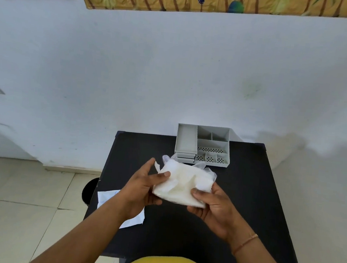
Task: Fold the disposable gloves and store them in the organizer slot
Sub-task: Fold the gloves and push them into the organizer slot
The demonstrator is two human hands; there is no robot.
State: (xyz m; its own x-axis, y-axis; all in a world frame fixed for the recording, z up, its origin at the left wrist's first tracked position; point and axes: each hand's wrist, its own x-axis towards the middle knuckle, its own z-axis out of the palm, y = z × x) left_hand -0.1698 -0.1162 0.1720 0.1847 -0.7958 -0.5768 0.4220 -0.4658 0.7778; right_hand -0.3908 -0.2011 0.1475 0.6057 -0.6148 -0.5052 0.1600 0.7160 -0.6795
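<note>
Head view: the gloves [181,184], a thin, translucent white wad, are held in the air above the bench [246,200], just nearer the person than the organizer [202,145]. The left hand [142,188] pinches the wad's left edge, thumb on top and fingers [154,201] beneath; the right hand [212,206] clamps its near right corner the same way. Loose glove ends stick out toward the organizer. The film looks feather-light, limp and slippery, likely to spring open, so grip it flat across the folded stack, not by the loose ends. A white paper [108,198] lies left of the gloves.
</note>
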